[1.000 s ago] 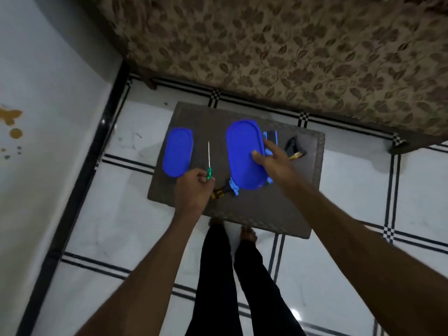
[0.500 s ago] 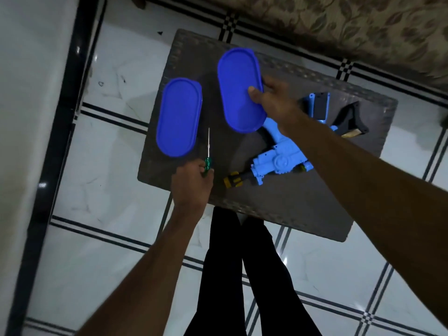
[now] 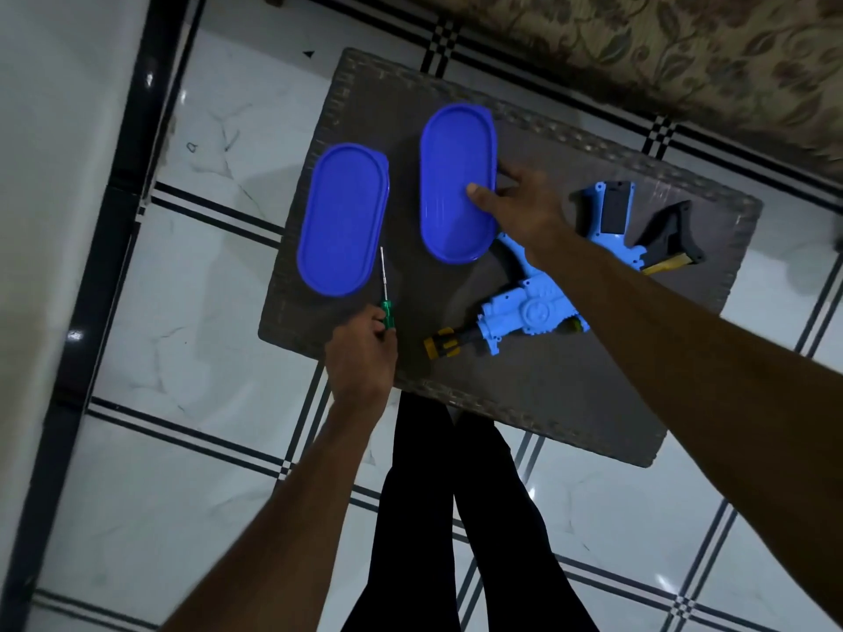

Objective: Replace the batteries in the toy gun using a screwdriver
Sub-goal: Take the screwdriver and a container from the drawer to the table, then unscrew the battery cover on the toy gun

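Hands at work over the counter (image 3: 570,394): your left hand (image 3: 360,353) pinches the green handle of the screwdriver (image 3: 386,291), shaft pointing away from you, while your right hand (image 3: 520,198) grips the edge of a blue oval lid (image 3: 456,175) — thumb on top. A second blue lid (image 3: 342,218) lies just left of the screwdriver. The toy gun (image 3: 524,312) rests on the counter under your right forearm, near a separate blue-and-black piece (image 3: 611,212).
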The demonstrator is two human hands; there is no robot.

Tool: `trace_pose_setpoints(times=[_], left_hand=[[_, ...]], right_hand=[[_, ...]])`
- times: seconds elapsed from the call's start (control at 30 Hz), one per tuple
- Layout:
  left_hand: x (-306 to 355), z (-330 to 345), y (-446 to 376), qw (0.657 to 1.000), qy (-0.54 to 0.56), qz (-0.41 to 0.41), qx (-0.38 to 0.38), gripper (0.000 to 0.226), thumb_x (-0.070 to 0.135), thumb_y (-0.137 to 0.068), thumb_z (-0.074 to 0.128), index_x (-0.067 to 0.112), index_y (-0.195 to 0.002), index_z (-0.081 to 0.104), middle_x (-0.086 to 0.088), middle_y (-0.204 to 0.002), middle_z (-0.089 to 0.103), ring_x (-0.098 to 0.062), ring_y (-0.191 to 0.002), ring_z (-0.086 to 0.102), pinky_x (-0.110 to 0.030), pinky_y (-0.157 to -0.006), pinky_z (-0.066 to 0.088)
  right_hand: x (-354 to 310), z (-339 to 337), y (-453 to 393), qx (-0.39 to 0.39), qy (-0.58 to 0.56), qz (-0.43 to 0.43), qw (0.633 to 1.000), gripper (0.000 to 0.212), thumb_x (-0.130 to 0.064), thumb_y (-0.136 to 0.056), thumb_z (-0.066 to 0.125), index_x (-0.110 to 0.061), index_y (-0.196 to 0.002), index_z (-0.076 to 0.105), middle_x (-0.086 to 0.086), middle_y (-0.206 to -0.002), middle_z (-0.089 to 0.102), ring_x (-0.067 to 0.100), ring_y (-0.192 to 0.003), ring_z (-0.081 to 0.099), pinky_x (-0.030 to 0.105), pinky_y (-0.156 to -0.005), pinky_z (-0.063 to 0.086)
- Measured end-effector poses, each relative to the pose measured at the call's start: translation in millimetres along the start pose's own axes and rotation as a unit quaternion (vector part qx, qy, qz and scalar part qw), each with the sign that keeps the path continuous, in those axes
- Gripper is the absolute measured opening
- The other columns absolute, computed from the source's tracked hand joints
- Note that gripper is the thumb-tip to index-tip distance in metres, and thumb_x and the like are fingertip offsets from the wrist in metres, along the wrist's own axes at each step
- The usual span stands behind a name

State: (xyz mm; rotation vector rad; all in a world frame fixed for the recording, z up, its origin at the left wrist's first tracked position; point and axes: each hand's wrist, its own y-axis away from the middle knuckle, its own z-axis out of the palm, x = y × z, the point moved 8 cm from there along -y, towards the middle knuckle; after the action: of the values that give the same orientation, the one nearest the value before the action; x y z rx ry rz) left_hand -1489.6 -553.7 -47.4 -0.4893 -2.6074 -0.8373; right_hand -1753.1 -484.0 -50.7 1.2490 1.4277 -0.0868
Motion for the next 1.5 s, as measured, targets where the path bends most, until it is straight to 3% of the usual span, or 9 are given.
trace_pose_setpoints(times=[0.13,0.27,0.4,0.7,0.83,1.0,1.13,1.27,1.5], left_hand=[[0,-5,10,1.0,-0.004,0.023,-0.002,0.017,0.022,-0.085,0.071,0.014,-0.099,0.066,-0.003,-0.092,0.072,-0.019,-0.083,0.067,-0.033,-0.075,0.057],[16,-30,31,0.998,-0.016,0.066,-0.001,0.012,0.023,-0.087,0.068,0.016,-0.096,0.067,-0.002,-0.087,0.071,-0.018,-0.078,0.066,-0.028,-0.071,0.055],[53,-70,57,0.994,-0.034,0.096,0.034,0.008,0.025,-0.089,0.06,0.022,-0.094,0.065,0.001,-0.084,0.07,-0.02,-0.075,0.065,-0.027,-0.064,0.05],[204,-134,122,0.975,-0.039,0.178,0.125,0.011,0.027,-0.089,0.055,0.023,-0.094,0.064,-0.001,-0.089,0.067,-0.025,-0.082,0.064,-0.035,-0.066,0.048],[267,-135,158,0.964,-0.031,0.21,0.16,0.014,0.027,-0.091,0.056,0.019,-0.099,0.065,-0.003,-0.094,0.064,-0.025,-0.084,0.062,-0.034,-0.067,0.044],[329,-122,228,0.958,-0.008,0.188,0.217,0.016,0.026,-0.093,0.054,0.017,-0.101,0.065,-0.003,-0.099,0.064,-0.024,-0.089,0.062,-0.035,-0.071,0.046],[357,-107,267,0.959,-0.001,0.156,0.235,0.014,0.026,-0.092,0.055,0.017,-0.097,0.065,-0.004,-0.095,0.063,-0.024,-0.085,0.061,-0.035,-0.07,0.046],[364,-111,281,0.958,-0.012,0.135,0.251,0.017,0.026,-0.092,0.055,0.016,-0.101,0.066,-0.005,-0.096,0.065,-0.024,-0.087,0.062,-0.035,-0.071,0.048],[349,-132,276,0.952,0.028,0.09,0.292,0.021,0.023,-0.093,0.054,0.012,-0.107,0.066,-0.008,-0.101,0.065,-0.026,-0.091,0.062,-0.035,-0.073,0.046]], right_hand=[[2,-1,4,-0.005,0.064,0.004,0.998,0.055,-0.018,-0.089,0.071,-0.006,-0.138,0.05,0.015,-0.106,0.07,0.023,-0.093,0.067,0.036,-0.085,0.056],[-14,-26,29,0.024,0.121,-0.007,0.992,0.046,-0.015,-0.095,0.059,-0.005,-0.139,0.049,-0.001,-0.093,0.06,0.014,-0.096,0.056,0.016,-0.081,0.046],[-44,-72,88,0.019,0.25,-0.077,0.965,0.034,-0.017,-0.096,0.053,-0.007,-0.128,0.058,0.013,-0.113,0.067,0.028,-0.108,0.061,0.029,-0.088,0.043],[-109,-245,189,0.037,0.405,-0.262,0.875,0.034,-0.023,-0.082,0.05,-0.005,-0.105,0.069,0.018,-0.101,0.069,0.038,-0.092,0.065,0.038,-0.077,0.048],[-111,-330,199,0.071,0.426,-0.275,0.859,0.042,-0.023,-0.093,0.058,-0.009,-0.132,0.057,0.016,-0.126,0.062,0.035,-0.115,0.056,0.041,-0.091,0.05],[-128,-394,217,0.053,0.414,-0.334,0.845,0.047,-0.023,-0.094,0.059,-0.004,-0.136,0.054,0.019,-0.131,0.06,0.037,-0.119,0.054,0.041,-0.095,0.047],[-137,-401,228,0.028,0.43,-0.395,0.812,0.044,-0.023,-0.091,0.061,-0.006,-0.131,0.057,0.017,-0.117,0.064,0.037,-0.106,0.06,0.038,-0.081,0.05],[-158,-390,228,-0.006,0.435,-0.411,0.801,0.05,-0.027,-0.093,0.059,-0.009,-0.138,0.05,0.016,-0.131,0.058,0.034,-0.118,0.054,0.042,-0.092,0.048],[-193,-352,213,-0.042,0.461,-0.458,0.759,0.051,-0.029,-0.091,0.053,-0.013,-0.138,0.046,0.012,-0.124,0.056,0.03,-0.11,0.054,0.045,-0.088,0.049]])
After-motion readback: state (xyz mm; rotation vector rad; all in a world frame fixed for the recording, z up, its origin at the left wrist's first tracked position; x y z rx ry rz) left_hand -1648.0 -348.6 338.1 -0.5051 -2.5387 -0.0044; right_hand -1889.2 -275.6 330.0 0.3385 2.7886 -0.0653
